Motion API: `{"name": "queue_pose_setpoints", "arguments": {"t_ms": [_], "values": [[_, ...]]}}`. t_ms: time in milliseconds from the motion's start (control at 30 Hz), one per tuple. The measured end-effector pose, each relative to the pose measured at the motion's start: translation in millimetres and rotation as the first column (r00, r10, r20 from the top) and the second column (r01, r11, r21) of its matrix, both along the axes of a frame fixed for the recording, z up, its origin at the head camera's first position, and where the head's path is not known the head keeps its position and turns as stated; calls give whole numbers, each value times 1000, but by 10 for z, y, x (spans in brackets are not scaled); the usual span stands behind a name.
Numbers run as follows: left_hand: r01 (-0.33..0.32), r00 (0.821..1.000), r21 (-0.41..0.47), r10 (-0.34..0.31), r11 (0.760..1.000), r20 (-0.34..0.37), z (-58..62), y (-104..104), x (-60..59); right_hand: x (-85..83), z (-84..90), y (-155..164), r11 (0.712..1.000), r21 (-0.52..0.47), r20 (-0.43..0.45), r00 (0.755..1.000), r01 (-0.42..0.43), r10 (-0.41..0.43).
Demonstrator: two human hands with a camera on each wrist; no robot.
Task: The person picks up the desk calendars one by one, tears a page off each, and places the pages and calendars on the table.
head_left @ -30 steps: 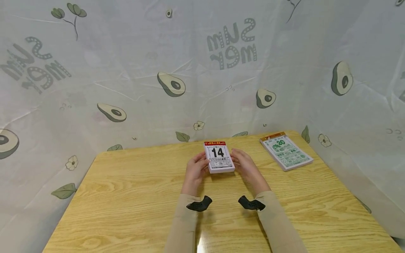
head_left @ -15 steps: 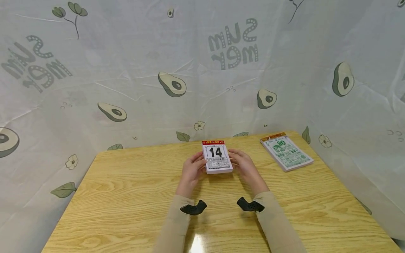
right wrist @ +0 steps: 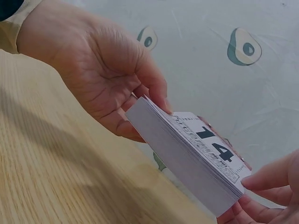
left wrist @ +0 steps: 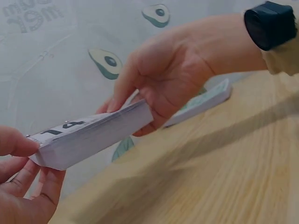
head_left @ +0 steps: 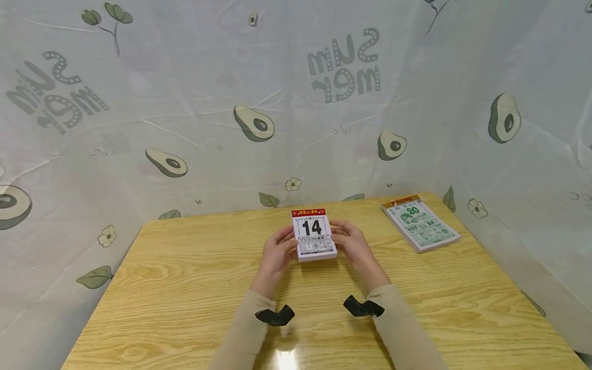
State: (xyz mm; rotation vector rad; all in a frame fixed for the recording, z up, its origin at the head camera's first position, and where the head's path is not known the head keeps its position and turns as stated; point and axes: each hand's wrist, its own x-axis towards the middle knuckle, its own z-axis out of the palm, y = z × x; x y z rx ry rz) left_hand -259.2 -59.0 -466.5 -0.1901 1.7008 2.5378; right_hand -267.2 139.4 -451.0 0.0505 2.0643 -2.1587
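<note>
Thick paper calendar block (head_left: 314, 235), fingers of both hands gripping edges, woodgrain table (head_left: 185, 288).

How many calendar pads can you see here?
2. The pad showing 14 is held between the left hand and right hand. The green pad showing 20 lies near the table's far right corner.

Pad (head_left: 314, 235) left of calendar (head_left: 421, 224) (table).
</note>
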Motion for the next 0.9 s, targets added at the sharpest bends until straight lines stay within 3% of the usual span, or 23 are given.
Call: {"name": "queue_pose_setpoints", "arguments": {"t_ms": [367, 900], "values": [[16, 1000, -10, -16, 1000, -11, -124, -129, 102, 87, -26, -106, 999, 29, 6, 1000, -12, 12], [72, 997, 5, -72, 997, -20, -216, -335, 219, 193, -1, -257, 997, 72, -17, 1000, -18, 19]]}}
